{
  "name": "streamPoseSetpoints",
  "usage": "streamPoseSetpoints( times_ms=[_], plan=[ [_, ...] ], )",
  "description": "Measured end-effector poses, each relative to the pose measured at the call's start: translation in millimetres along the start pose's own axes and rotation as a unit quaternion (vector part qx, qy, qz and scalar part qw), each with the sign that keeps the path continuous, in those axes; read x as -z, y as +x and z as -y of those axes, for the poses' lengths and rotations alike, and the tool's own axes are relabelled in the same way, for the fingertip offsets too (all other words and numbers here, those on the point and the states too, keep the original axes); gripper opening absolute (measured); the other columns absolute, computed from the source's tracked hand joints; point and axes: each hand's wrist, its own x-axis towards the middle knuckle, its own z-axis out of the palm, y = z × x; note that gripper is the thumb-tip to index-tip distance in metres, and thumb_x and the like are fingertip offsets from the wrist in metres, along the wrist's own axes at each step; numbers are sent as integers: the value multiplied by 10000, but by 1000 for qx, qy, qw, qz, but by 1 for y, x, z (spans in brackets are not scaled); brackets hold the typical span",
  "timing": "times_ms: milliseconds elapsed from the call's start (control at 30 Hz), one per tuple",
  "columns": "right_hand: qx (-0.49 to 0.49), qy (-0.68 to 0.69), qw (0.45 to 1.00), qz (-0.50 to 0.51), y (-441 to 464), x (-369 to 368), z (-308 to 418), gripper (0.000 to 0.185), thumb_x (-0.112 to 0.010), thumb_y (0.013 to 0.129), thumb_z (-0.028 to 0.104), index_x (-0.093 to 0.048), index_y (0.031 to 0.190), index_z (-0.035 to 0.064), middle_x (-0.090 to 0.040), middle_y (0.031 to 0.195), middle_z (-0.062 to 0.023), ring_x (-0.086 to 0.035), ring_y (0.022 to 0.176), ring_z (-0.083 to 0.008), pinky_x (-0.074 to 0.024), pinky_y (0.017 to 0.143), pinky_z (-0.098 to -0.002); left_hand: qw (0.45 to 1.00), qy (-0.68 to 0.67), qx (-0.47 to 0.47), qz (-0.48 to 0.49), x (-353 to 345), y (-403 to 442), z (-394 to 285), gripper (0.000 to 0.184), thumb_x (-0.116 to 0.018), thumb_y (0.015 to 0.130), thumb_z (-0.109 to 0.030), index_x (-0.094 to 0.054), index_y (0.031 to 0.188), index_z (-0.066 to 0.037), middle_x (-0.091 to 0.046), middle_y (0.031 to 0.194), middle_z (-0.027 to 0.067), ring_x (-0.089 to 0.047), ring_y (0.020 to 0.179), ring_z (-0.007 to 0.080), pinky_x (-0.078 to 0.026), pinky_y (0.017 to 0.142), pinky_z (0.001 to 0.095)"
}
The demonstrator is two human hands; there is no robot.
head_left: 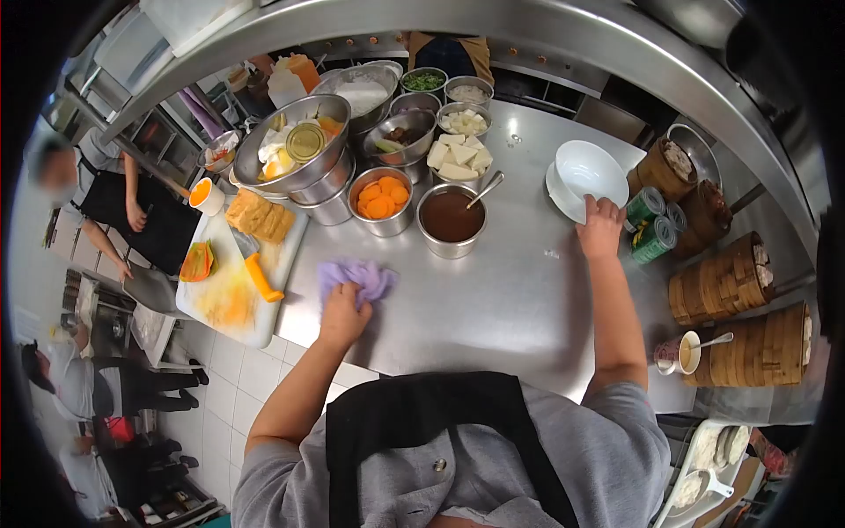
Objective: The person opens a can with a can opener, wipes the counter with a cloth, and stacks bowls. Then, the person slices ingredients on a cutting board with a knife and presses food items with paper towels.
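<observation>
My left hand [345, 315] has its fingers curled on a crumpled purple cloth [374, 280] lying on the steel table [475, 308]. At the right, my right hand [603, 227] grips the near rim of the white bowls, fingers over the edge and thumb hidden. The upper white bowl [591, 169] sits tilted on another white bowl [556, 192] below it. Between my hands and farther back stands a steel pot of brown sauce [451, 227] with a spoon in it. Sliced carrots [381, 198] fill a steel pot beside the sauce.
A white cutting board [233, 304] at the left carries an orange-handled knife [262, 277] and a bread block [260, 217]. A large steel mixing bowl [264, 145] stands behind. Green cans [653, 239] and bamboo steamers [722, 273] line the right. A co-worker [132, 202] stands at left.
</observation>
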Motion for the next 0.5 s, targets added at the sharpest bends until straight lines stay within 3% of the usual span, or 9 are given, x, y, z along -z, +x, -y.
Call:
streamPoseSetpoints(
  times_ms=[100, 167, 200, 233, 300, 333, 400, 433, 500],
  plan=[
    [-8, 81, 992, -99, -27, 48, 47, 599, -762, 726, 233, -513, 1246, 71, -529, 1140, -190, -516, 1093, -356, -376, 1004, -538, 971, -200, 62, 117, 9, 3, -59, 378, -607, 872, -236, -541, 1161, -2, -612, 1041, 184, -610, 967, 295, -482, 835, 370],
    [-26, 272, 962, 12, -78, 33, 73, 638, -731, 794, 307, -463, 1304, 32, -494, 1202, -210, -507, 1109, -348, -384, 1010, -482, 901, -346, 82, 248, 15, 17, -94, 444, -581, 923, -314, -505, 1238, -11, -605, 1070, 117, -579, 1002, 193, -469, 857, 334],
    [-101, 508, 833, 192, -101, 42, 90, 695, -674, 862, 409, -385, 1377, 43, -462, 1282, -179, -488, 1142, -330, -401, 994, -440, 876, -390, 72, 275, 16, 20, -115, 474, -595, 924, -318, -480, 1273, -18, -595, 1088, 103, -560, 1023, 171, -463, 877, 323],
    [-212, 724, 576, 315, -126, 46, 108, 731, -595, 895, 513, -340, 1402, 53, -427, 1351, -155, -457, 1211, -312, -414, 992, -435, 847, -433, 62, 302, 11, 21, -133, 508, -608, 926, -322, -456, 1309, -25, -585, 1107, 90, -541, 1045, 149, -457, 897, 313],
    [-258, 869, 251, 339, -139, 100, 145, 663, -416, 954, 568, -353, 1398, 78, -434, 1363, -136, -481, 1223, -290, -421, 1009, -457, 773, -492, -54, 397, -8, 21, -155, 590, -649, 909, -282, -393, 1375, -26, -581, 1172, 152, -547, 1113, 184, -447, 945, 312],
    [-297, 861, 228, 345, -144, 97, 146, 629, -410, 963, 544, -378, 1381, 75, -462, 1336, -138, -495, 1208, -285, -420, 1009, -466, 770, -497, -54, 396, -12, 18, -161, 590, -649, 909, -282, -393, 1375, -26, -581, 1172, 152, -547, 1113, 184, -447, 945, 312],
    [-384, 846, 194, 315, -139, 100, 150, 542, -440, 959, 483, -465, 1298, 61, -563, 1210, -153, -575, 1101, -283, -478, 927, -471, 819, -337, -275, 375, -11, 15, -169, 543, -648, 906, -190, -422, 1374, -32, -574, 1235, 178, -548, 1162, 200, -437, 981, 312],
    [-382, 845, 199, 316, -136, 92, 142, 542, -440, 959, 483, -465, 1298, 61, -563, 1210, -153, -575, 1101, -283, -478, 927, -471, 819, -339, -278, 370, -7, 17, -167, 543, -648, 906, -190, -422, 1374, -32, -574, 1235, 178, -548, 1162, 200, -437, 981, 312],
    [-334, 865, 204, 315, -122, 81, 124, 511, -464, 945, 458, -489, 1250, 49, -599, 1125, -149, -623, 972, -275, -539, 782, -452, 816, -389, -305, 301, 8, 21, -149, 439, -625, 912, -136, -500, 1323, -42, -603, 1234, 159, -570, 1163, 217, -450, 976, 322]
  ],
)
